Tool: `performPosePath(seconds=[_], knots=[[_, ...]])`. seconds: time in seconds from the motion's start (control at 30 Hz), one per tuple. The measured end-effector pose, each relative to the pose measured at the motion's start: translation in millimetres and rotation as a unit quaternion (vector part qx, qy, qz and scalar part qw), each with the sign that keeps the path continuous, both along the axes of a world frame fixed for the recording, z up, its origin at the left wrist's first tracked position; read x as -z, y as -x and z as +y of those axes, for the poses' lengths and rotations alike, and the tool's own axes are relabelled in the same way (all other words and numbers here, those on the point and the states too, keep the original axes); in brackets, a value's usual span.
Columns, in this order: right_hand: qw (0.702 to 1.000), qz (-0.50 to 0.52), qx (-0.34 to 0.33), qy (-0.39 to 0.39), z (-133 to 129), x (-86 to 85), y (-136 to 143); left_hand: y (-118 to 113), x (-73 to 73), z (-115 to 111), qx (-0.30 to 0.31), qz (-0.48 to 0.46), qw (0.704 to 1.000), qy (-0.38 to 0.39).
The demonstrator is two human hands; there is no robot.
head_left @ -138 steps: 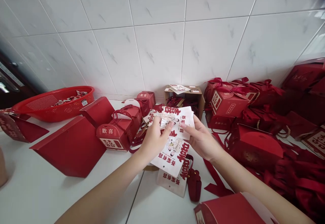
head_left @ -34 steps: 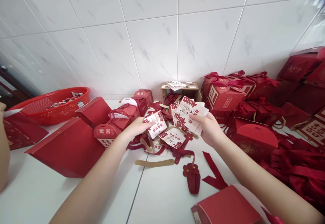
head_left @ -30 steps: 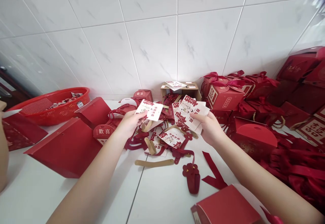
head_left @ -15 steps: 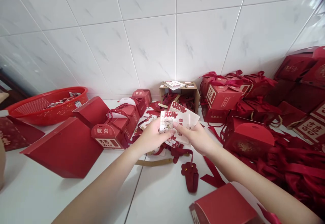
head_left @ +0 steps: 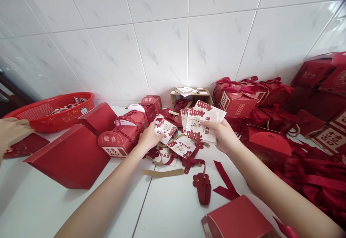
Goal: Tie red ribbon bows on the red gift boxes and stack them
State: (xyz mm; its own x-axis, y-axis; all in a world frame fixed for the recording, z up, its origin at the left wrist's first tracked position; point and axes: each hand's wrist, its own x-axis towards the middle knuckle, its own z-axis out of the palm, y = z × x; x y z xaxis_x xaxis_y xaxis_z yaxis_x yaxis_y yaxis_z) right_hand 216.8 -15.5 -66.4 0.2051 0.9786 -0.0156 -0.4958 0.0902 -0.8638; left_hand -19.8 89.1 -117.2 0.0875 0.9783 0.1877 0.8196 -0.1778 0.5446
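My right hand (head_left: 228,137) grips a small fan of white cards (head_left: 201,121) printed with red characters and line-drawn figures, its thumb across the front one. Lower and to the left, my left hand (head_left: 149,138) has its thumb over the edge of another such card (head_left: 167,129); its other fingers are mostly hidden. Between the hands a loose card (head_left: 181,147) lies on a heap of dark red straps and more cards. Behind the heap stands an open cardboard box (head_left: 209,104) holding dark red pieces, with a card lying on top.
Red gift boxes (head_left: 115,139) stand on the left, and ribboned ones (head_left: 239,101) are stacked on the right. Another person's hand (head_left: 14,131) is by the red plastic basket (head_left: 62,119). A red box (head_left: 240,218) sits at the front, near piled ribbons (head_left: 316,180).
My hands have moved apart: the right one moved right with the fanned cards, the left one moved left to a single card. Another person's hand has come in at the far left.
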Motion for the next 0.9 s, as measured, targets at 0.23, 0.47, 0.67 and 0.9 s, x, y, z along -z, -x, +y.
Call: performPosePath(seconds=[0.23,0.47,0.67,0.9], knots=[[0.988,-0.080,0.066,-0.111,5.2,15.6,4.8,-8.2,-48.6,-28.2,0.031,-0.093,0.988,-0.120],[0.953,-0.050,-0.261,-0.143,-21.4,12.2,41.5,-46.1,-69.7,-100.7,0.372,-0.370,0.851,0.015],[0.956,0.078,-0.272,-0.070,-26.1,0.7,27.2,-42.8,-72.0,-106.4,0.428,-0.259,0.866,-0.019],[0.994,0.091,-0.053,0.017,-7.9,-4.0,12.7,-38.2,-59.2,-77.3,0.246,-0.266,0.919,-0.158]])
